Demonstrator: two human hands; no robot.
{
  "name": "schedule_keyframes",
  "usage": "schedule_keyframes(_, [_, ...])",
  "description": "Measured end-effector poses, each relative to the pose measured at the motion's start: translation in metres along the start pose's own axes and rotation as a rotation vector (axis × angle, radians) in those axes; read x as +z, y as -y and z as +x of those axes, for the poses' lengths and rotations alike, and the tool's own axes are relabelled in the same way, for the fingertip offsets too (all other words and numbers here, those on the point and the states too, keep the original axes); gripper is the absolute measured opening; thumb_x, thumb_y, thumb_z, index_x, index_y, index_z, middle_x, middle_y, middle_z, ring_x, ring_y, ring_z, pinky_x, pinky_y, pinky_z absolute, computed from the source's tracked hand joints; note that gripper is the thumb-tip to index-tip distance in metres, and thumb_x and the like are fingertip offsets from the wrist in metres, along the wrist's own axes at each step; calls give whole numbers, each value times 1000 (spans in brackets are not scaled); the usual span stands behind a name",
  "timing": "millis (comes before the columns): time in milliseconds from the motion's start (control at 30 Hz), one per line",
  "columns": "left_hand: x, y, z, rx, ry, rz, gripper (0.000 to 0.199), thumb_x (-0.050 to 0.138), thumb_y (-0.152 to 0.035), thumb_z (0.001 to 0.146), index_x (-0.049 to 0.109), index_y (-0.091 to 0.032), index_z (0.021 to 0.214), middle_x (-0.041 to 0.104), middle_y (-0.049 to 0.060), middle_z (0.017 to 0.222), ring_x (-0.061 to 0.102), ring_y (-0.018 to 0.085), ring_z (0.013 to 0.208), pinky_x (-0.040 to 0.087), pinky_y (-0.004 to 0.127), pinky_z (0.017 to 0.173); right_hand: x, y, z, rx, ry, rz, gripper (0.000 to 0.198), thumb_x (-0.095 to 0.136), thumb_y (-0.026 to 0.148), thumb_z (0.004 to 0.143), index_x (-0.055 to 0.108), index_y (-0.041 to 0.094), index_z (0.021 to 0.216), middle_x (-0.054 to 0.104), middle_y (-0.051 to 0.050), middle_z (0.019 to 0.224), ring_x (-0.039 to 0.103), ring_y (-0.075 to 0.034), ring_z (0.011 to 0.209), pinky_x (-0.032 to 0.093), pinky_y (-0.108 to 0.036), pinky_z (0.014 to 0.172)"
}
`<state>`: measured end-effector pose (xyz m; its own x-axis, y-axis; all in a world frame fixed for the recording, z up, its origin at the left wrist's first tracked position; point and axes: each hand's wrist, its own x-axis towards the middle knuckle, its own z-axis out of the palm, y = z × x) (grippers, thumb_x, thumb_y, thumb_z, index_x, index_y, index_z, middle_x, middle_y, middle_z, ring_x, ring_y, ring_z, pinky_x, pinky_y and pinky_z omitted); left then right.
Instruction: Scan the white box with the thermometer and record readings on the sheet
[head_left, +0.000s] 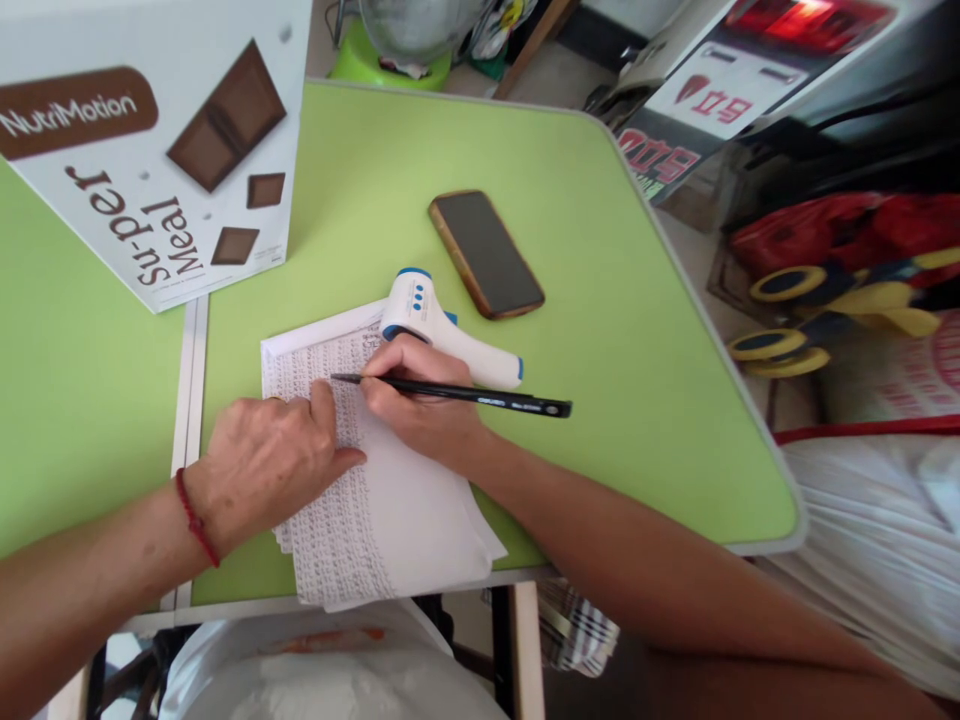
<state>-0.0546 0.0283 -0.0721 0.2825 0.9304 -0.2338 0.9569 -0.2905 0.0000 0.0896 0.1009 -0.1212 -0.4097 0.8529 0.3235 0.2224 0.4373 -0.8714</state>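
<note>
A black pen (495, 398) is gripped in my right hand (424, 395), its tip pointing left, close above or touching a sheet of paper (427, 520). Rows of small handwriting cover the left part of the sheet, while much of its right part is blank. My left hand (274, 455) rests on the written side, thumb and index finger apart and the other fingers bent under. The left index fingertip lies just beside the pen tip. More sheets show beneath the top one. Right behind my right hand, a white and blue infrared thermometer (480, 362) lies partly over the paper's top edge.
On the green table (637, 400) a smartphone (491, 255) lies behind the thermometer. A large white box (82, 210) with chocolate pictures stands at back left. A metal seam (189, 400) crosses the table. Bags and yellow-handled tools (787, 285) are beyond its right edge.
</note>
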Motion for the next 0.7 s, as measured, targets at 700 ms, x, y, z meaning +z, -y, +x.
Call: schedule_keyframes(700, [0,1,0,5,-25,-4,43,56,-49,88,57,-7,100,66,10,63,64,28,54,35,29,41,-3,-1,0,19,-9,-12,12,54,11,67,49,20,61,48,6,52,42,-7,49,36,-22,46])
